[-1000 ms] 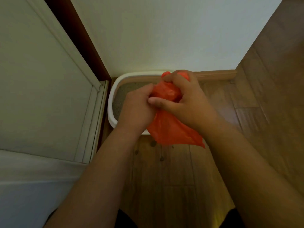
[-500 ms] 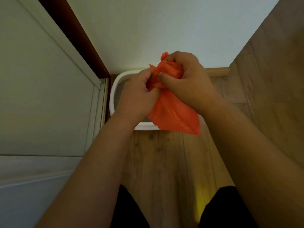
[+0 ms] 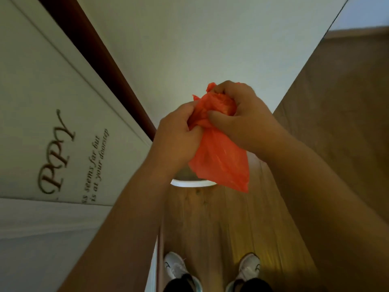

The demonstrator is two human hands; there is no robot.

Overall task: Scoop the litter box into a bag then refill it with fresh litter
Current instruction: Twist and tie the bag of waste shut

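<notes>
An orange plastic bag [image 3: 221,161] hangs in front of me, bunched at its top between both hands. My left hand [image 3: 176,135] grips the bunched neck from the left. My right hand [image 3: 242,116] curls round the crumpled top from the right. The bag's lower part hangs loose and flat. Below the hands, only the near white rim of the litter box [image 3: 189,183] shows on the floor against the wall; the rest of it is hidden by my hands and the bag.
A white door [image 3: 52,123] with dark lettering and a brown frame stands at my left. A white wall is ahead. Wooden floor [image 3: 210,228] runs under me, with my two white shoes [image 3: 174,268] at the bottom. Wood panelling rises on the right.
The view has risen and pulled back, so my shoes now show and the litter box is mostly hidden. Both hands keep hold of the bag's top, held higher above the box.
</notes>
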